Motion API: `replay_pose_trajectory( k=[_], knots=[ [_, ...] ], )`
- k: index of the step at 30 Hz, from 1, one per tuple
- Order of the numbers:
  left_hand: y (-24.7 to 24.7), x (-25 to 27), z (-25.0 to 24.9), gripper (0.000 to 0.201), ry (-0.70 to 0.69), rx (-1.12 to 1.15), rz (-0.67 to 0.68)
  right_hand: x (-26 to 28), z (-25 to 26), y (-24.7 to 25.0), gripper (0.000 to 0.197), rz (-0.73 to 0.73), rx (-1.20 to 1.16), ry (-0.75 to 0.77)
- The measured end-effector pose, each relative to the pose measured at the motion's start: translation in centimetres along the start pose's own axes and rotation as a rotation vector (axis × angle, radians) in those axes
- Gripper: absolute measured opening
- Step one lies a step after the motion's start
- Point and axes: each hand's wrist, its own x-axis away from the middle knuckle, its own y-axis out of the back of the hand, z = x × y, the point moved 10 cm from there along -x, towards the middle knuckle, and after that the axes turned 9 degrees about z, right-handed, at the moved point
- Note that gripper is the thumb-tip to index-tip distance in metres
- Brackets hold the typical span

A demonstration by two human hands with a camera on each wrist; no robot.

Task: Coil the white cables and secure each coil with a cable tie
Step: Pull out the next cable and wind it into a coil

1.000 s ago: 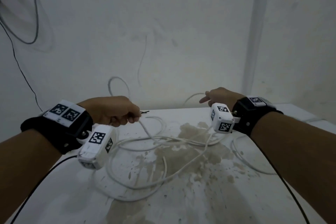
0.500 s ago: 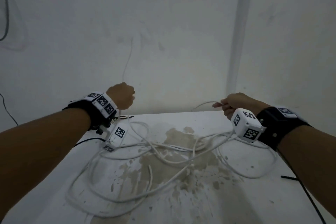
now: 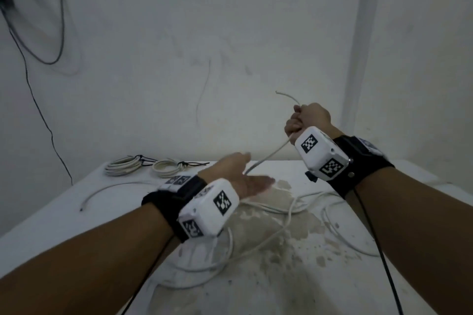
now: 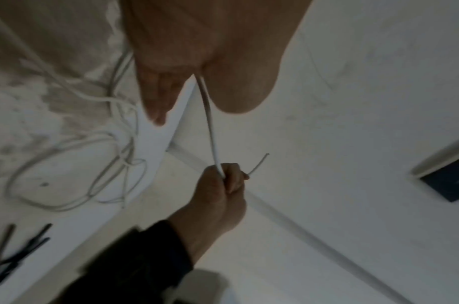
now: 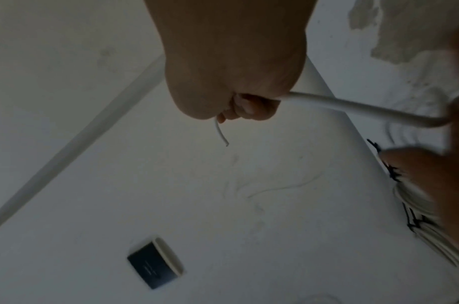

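My right hand [image 3: 305, 120] is raised above the table's far edge and grips a white cable [image 3: 271, 155] in a fist; the short free end [image 3: 286, 96] sticks up out of it. The cable slopes down to my left hand [image 3: 245, 179], which is open with straight fingers, and passes between thumb and fingers [image 4: 205, 98]. In the left wrist view the right hand [image 4: 220, 185] holds the cable below. The rest of the cable [image 3: 256, 245] lies in loose loops on the stained white table [image 3: 64, 212]. Two tied coils [image 3: 122, 165] [image 3: 166, 167] sit at the back left.
A short loose white cable piece [image 3: 107, 189] lies near the left edge. Several black cable ties [image 4: 20, 251] lie on the table. A black wire [image 3: 38, 110] hangs on the left wall, a white conduit [image 3: 363, 33] runs up on the right, and a dark wall box [image 5: 155, 265] is nearby.
My left hand has dropped from the back left to the middle and opened under the cable. My right hand has risen with the cable end. The view now takes in the tied coils.
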Motion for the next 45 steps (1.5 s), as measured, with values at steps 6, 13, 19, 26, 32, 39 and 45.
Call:
replay_pose_trajectory(
  k=[6, 13, 19, 26, 32, 39, 45],
  knots=[
    [2.0, 5.0, -8.2, 0.030, -0.422, 0.123, -0.303, 3.3, 0.7, 1.1, 0.029, 0.080, 0.540, 0.017],
    [2.4, 9.1, -12.3, 0.031, -0.423, -0.251, -0.505, 3.4, 0.2, 6.2, 0.031, -0.006, 0.736, -0.020],
    [1.2, 11.3, -17.1, 0.029, -0.506, -0.525, -0.556, 2.8, -1.2, 5.7, 0.031, 0.038, 0.883, -0.035],
    [-2.6, 13.7, -22.7, 0.019, -0.685, -0.865, -0.569, 1.9, -1.4, 3.9, 0.030, 0.099, 0.707, 0.005],
    [-3.7, 12.0, -22.9, 0.020, -0.724, -1.018, -0.515, 1.5, 0.2, 2.3, 0.032, 0.111, 0.613, 0.191],
    [0.5, 4.8, -17.5, 0.022, -0.637, -1.184, -0.455, 2.0, -1.3, -0.3, 0.030, 0.261, 0.416, 0.283],
    [-2.9, 3.6, -14.3, 0.019, -0.767, -1.281, -0.211, 2.8, -4.1, -5.9, 0.021, 0.417, 0.511, 0.194]
  ],
)
